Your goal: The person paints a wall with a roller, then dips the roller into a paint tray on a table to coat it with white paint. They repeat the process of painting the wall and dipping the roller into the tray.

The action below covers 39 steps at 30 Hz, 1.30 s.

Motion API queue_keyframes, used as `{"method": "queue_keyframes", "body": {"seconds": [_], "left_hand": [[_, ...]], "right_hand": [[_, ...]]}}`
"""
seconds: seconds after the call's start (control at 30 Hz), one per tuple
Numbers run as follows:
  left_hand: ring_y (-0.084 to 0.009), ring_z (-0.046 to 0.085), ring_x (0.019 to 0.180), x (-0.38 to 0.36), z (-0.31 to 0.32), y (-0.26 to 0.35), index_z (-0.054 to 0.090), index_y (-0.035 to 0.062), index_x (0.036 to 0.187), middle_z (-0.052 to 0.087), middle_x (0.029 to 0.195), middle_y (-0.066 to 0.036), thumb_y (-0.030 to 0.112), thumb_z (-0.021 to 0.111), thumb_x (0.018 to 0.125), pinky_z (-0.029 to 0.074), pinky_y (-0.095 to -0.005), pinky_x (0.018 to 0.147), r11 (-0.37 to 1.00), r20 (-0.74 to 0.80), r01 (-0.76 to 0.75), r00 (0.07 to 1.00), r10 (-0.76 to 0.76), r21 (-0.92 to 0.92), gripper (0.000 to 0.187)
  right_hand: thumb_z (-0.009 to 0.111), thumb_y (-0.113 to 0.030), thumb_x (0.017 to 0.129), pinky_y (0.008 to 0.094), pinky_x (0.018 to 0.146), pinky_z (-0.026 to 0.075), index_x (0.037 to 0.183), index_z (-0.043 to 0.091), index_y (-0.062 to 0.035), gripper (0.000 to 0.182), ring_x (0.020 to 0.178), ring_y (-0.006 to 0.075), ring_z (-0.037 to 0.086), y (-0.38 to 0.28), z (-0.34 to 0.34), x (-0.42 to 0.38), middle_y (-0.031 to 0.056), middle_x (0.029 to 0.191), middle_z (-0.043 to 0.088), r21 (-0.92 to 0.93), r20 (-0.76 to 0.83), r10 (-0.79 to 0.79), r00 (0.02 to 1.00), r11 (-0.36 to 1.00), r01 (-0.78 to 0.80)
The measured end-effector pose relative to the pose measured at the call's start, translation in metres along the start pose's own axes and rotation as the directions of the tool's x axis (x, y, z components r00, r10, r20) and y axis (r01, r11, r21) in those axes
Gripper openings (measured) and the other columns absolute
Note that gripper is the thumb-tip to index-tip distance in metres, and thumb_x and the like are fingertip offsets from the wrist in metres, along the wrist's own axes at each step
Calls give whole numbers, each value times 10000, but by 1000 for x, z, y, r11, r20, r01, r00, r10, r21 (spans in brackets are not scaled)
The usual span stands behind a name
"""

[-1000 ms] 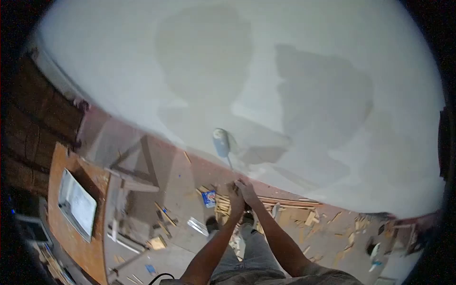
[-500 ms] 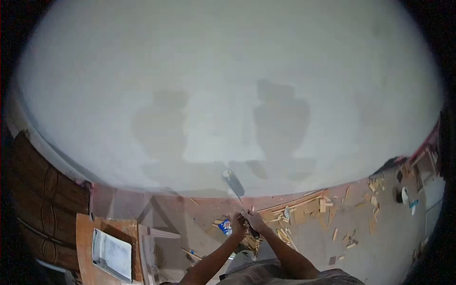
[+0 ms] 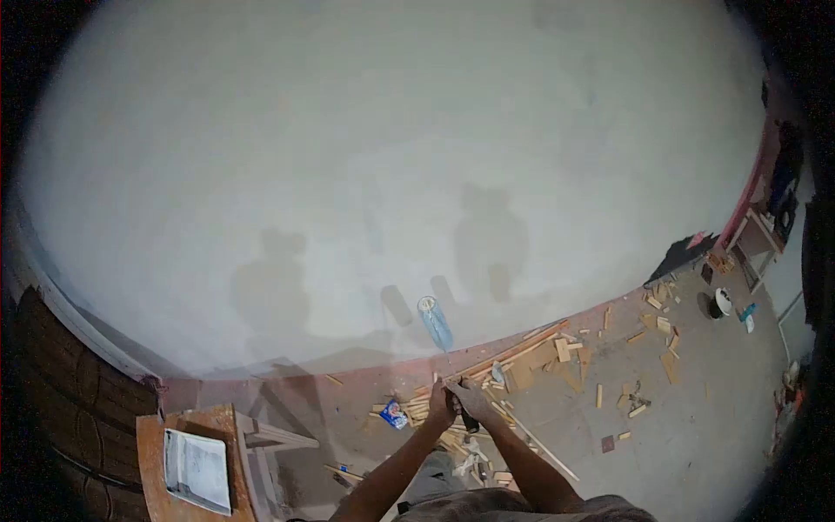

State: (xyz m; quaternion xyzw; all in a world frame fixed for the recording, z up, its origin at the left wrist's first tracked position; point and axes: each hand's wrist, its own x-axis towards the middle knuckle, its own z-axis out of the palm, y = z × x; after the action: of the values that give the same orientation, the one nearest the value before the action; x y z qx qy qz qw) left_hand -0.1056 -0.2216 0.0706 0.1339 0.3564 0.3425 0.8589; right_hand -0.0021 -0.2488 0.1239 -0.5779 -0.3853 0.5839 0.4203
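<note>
Both my hands grip a paint roller in front of my body. My left hand (image 3: 443, 407) and my right hand (image 3: 471, 399) are closed together around its dark handle (image 3: 470, 423), whose lower end sticks out below them. Beyond the hands a thin metal rod leads to the pale blue-white roller sleeve (image 3: 437, 324), which overlaps the lower part of the pale wall (image 3: 391, 113) in this view. Down at the left, a paint tray (image 3: 197, 471) coated in white paint rests on a worn wooden table (image 3: 151, 435).
Wood offcuts (image 3: 522, 352) and long strips litter the floor along the wall's foot, with a blue packet (image 3: 394, 414) among them. A white bucket (image 3: 720, 302) stands at the right. Brown panelled doors (image 3: 65, 400) are at the far left.
My view has shifted, bringing more of the right-hand floor into sight. The roller sleeve sits slightly higher and to the right, and the shadows on the wall have moved. Both hands keep their grip.
</note>
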Motion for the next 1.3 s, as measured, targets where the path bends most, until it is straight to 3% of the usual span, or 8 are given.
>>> {"method": "queue_keyframes", "body": {"seconds": [0.07,0.17,0.27,0.33,0.5,0.77,1.1,1.3], "left_hand": [[-144,379,417,-17,8,-40,498,136,667,417,486,16,545,329,840,295,-276,400,1000,-48,-8,999,7,-22,475],[-146,368,407,-37,25,-94,498,129,659,407,474,15,564,307,834,281,-274,385,998,-103,-46,994,42,-42,506],[-139,373,414,-44,21,-146,508,112,675,437,512,13,594,287,820,278,-263,368,967,-196,-162,973,123,-196,550],[-128,383,433,-62,19,-166,533,95,729,457,549,12,596,293,815,304,-254,390,952,-142,-61,990,19,-300,562],[-160,460,561,-107,54,-181,541,69,869,515,675,-45,507,302,857,371,-282,470,979,-2,-33,999,33,-203,499],[-126,394,401,-137,40,-181,513,135,650,457,511,26,494,381,843,302,-284,371,978,-181,137,978,-107,159,429],[-105,363,360,-275,-5,-143,506,129,622,434,470,19,509,384,825,231,-238,337,979,-241,-190,956,168,-71,447],[-187,564,644,-347,-91,-141,564,74,900,581,756,-55,409,381,871,463,-309,602,923,-91,-385,918,386,25,383]], "right_hand": [[542,-297,831,278,487,393,729,545,-6,308,538,118,494,39,-17,-15,43,579,491,-80,-40,-21,999,997,18],[531,-272,837,295,471,388,751,534,6,291,506,131,486,75,-41,-60,50,553,470,-526,-41,-610,791,686,502],[519,-236,848,283,380,351,732,482,-36,234,417,117,434,78,-44,-113,30,537,444,61,-246,-205,947,972,226],[525,-250,850,238,346,335,686,446,-76,253,389,92,413,82,-51,-136,7,522,438,460,-194,108,975,888,-7],[529,-277,848,241,344,342,689,456,-69,272,385,96,425,70,-66,-181,5,516,445,453,-229,114,967,891,2],[560,-303,824,242,381,378,698,471,-61,287,432,97,452,90,-41,-220,16,552,465,270,-155,9,988,962,34],[522,-270,854,236,358,312,739,476,-76,230,415,75,407,74,95,-290,-19,521,427,452,-196,-71,978,879,154],[553,-349,828,249,434,347,733,531,-50,315,471,86,427,89,183,-331,-5,553,462,317,-224,-43,974,942,114]]}}
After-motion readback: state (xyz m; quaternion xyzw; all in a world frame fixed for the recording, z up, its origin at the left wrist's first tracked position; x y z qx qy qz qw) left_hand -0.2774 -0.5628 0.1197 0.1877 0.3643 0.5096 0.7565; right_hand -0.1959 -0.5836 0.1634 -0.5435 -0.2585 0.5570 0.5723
